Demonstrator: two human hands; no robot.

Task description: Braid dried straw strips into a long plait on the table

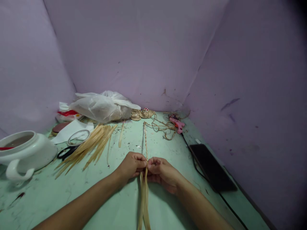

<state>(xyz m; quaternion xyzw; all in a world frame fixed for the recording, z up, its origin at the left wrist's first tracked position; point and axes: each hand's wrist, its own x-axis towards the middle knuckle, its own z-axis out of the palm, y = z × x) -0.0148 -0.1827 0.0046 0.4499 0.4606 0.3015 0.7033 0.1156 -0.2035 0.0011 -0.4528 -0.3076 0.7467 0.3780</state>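
A thin braid of straw-coloured fibre (pixel 145 140) runs along the green tabletop from its far end down to my fingers. My left hand (pixel 133 164) pinches it from the left, thumb and fingertips closed. From the right, my right hand (pixel 163 171) pinches the same spot, its fingertips almost touching the left ones. Below both hands, loose flat fibre strips (pixel 144 201) hang toward me. The exact crossing of the strands is hidden by the fingers.
Left lie a fan of dry fibre strips (pixel 96 140), scissors (pixel 64 153), a tape roll (pixel 79 137) and a white pot (pixel 43 151). Behind is a plastic bag (pixel 100 107). Right are a pink glue gun (pixel 177 124), its black cord (pixel 195 166) and a dark phone (pixel 212 167).
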